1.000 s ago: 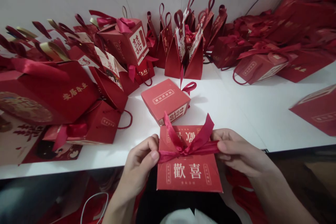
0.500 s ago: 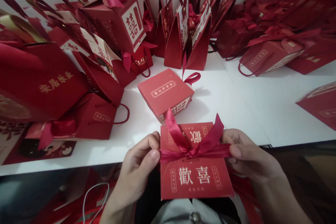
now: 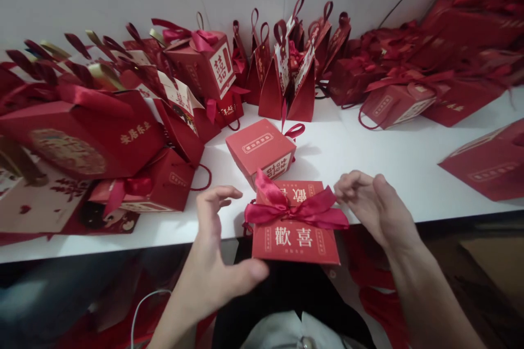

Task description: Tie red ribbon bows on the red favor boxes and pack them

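Observation:
A red gift box [image 3: 295, 248] with white characters sits at the table's front edge, in the middle of the head view. Across its top lies a bow of shiny dark-pink ribbon [image 3: 292, 212]. My left hand [image 3: 221, 245] is open beside the box's left side, thumb and fingers spread wide, the thumb tip close to the box's lower left corner. Off the right side, my right hand [image 3: 374, 207] is open too, palm turned inward and free of the ribbon. Just behind the box stands another red gift box [image 3: 260, 144], touching or nearly touching it.
Red gift boxes [image 3: 139, 136] crowd the left of the white table [image 3: 347, 147]. Tall boxes with loop handles [image 3: 266, 84] stand by the wall. More ribboned boxes [image 3: 401, 103] are at the right, and one box [image 3: 487, 163] lies near the right edge. A white cable [image 3: 137, 311] hangs below.
Both hands have let go of the ribbon and spread apart. The bow now lies flatter and wider, and the box appears farther from my body. The view has tilted upward, showing more wall.

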`<state>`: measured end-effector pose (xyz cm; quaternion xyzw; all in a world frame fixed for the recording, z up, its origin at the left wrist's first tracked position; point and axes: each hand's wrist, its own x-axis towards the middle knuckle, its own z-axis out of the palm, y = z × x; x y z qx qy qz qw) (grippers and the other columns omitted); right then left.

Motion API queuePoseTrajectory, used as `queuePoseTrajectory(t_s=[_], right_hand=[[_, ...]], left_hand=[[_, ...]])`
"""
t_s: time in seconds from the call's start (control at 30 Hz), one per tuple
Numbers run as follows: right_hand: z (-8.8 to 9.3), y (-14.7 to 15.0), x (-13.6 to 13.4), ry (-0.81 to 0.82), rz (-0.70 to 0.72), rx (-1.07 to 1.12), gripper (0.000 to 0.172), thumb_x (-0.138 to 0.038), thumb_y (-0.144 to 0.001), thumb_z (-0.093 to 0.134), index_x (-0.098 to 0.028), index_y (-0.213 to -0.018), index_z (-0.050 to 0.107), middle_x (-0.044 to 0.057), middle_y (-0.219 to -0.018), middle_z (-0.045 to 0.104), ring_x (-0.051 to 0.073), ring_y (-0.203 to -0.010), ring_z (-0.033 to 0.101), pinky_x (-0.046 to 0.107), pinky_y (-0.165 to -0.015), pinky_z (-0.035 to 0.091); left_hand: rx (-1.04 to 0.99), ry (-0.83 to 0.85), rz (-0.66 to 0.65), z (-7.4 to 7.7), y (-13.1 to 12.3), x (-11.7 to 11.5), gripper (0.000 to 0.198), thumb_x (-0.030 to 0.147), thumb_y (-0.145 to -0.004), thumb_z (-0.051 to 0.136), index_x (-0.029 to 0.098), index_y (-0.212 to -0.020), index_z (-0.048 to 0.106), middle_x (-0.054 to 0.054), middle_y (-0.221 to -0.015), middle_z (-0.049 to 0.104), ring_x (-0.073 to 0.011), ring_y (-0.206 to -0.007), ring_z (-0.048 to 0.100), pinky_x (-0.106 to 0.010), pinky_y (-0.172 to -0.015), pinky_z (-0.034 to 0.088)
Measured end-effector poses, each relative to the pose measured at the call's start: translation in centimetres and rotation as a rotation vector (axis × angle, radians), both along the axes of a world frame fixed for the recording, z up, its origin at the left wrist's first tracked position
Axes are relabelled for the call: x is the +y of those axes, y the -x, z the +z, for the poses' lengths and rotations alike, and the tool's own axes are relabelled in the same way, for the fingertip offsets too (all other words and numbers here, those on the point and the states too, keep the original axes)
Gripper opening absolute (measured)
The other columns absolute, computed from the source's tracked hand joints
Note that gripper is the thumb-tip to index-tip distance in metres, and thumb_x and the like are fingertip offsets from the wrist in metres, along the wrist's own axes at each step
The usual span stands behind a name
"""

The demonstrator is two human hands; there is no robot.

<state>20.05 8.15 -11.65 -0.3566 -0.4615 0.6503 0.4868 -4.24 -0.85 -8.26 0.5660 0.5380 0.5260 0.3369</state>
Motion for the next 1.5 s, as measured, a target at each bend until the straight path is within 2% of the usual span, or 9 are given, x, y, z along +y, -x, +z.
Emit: queuePoseTrajectory(t_s=[0.1,0.2,0.43,0.57,0.83,0.97,1.07,1.37,1.5], right_hand=[[-0.1,0.8,-0.1,-0.107,0.057,-0.107,0.049,-0.063,-0.085,0.043,-0.025,-0.110,0.062,0.006,-0.115,0.062,0.022,-0.110,0.055,0.035,-0.091,0.047],[0.1,0.8,-2.0,-0.134,0.158,-0.217,0.051,-0.059,-0.091,0.032,-0.027,-0.125,0.054,0.005,-0.130,0.057,0.023,-0.121,0.051,0.039,-0.101,0.041],[2.0,-1.5,-7.8,-0.318,0.149,-0.373,0.045,-0.054,-0.093,0.034,-0.024,-0.099,0.067,0.004,-0.081,0.073,0.020,-0.082,0.067,0.031,-0.082,0.050],[3.0,-0.9,-7.5,-0.360,-0.157,-0.548,0.029,-0.045,-0.089,0.050,-0.022,-0.084,0.065,0.001,-0.075,0.068,0.015,-0.071,0.063,0.023,-0.067,0.048],[3.7,2.5,-6.5,-0.290,0.123,-0.606,0.049,-0.050,-0.092,0.038,-0.018,-0.059,0.054,0.001,-0.058,0.060,0.014,-0.057,0.058,0.025,-0.058,0.044],[4.6,3.2,-5.5,-0.645,-0.173,-0.678,0.024,-0.042,-0.083,0.057,-0.018,-0.085,0.059,0.006,-0.088,0.061,0.020,-0.087,0.059,0.032,-0.079,0.048],[4.8,4.0,-4.7,-0.814,-0.055,-0.728,0.038,-0.034,-0.079,0.063,-0.019,-0.113,0.055,0.011,-0.119,0.051,0.023,-0.116,0.049,0.038,-0.099,0.042],[3.7,4.9,-4.5,-0.759,0.046,-0.747,0.034,-0.033,-0.081,0.062,-0.022,-0.113,0.055,0.010,-0.127,0.047,0.022,-0.125,0.044,0.040,-0.106,0.039],[3.6,4.1,-5.1,-0.733,-0.064,-0.677,0.056,-0.042,-0.078,0.066,-0.021,-0.125,0.045,0.010,-0.131,0.046,0.023,-0.126,0.043,0.038,-0.103,0.040]], left_hand=[[0.196,0.167,-0.028,0.9,-0.8,-0.5,0.064,0.045,-0.069,0.072,0.031,-0.122,0.039,-0.006,-0.125,0.047,-0.0266,-0.119,0.045,-0.038,-0.095,0.040],[0.206,0.164,-0.114,0.9,-0.7,0.8,0.059,0.038,-0.080,0.063,0.031,-0.129,0.032,-0.007,-0.131,0.048,-0.0232,-0.123,0.046,-0.038,-0.099,0.040],[0.258,-0.171,0.456,1.3,0.4,3.2,0.034,0.038,-0.084,0.057,0.021,-0.112,0.053,-0.009,-0.118,0.058,-0.0226,-0.110,0.055,-0.039,-0.095,0.042],[0.084,-0.109,0.344,1.3,-1.0,0.8,0.030,0.041,-0.085,0.053,0.022,-0.108,0.057,-0.006,-0.116,0.061,-0.0217,-0.113,0.055,-0.036,-0.097,0.041],[0.032,0.019,0.353,0.1,-1.6,-1.0,0.033,0.043,-0.083,0.054,0.022,-0.108,0.053,-0.006,-0.116,0.058,-0.0202,-0.111,0.053,-0.033,-0.094,0.041],[0.141,0.138,0.358,0.3,-0.7,-1.2,0.027,0.046,-0.082,0.052,0.020,-0.080,0.056,-0.001,-0.082,0.060,-0.0179,-0.083,0.056,-0.029,-0.077,0.042],[0.119,0.166,0.254,0.4,-0.4,-1.4,0.029,0.043,-0.083,0.051,0.019,-0.066,0.049,0.002,-0.065,0.052,-0.0136,-0.066,0.050,-0.024,-0.063,0.039],[0.392,-0.007,0.068,2.2,-2.6,-3.7,0.022,0.030,-0.087,0.049,0.020,-0.068,0.053,-0.002,-0.082,0.053,-0.0168,-0.083,0.050,-0.030,-0.078,0.040],[0.653,-0.004,0.043,3.1,-2.9,-4.3,0.016,0.028,-0.084,0.053,0.021,-0.071,0.059,-0.005,-0.094,0.054,-0.0210,-0.093,0.050,-0.039,-0.087,0.039]])
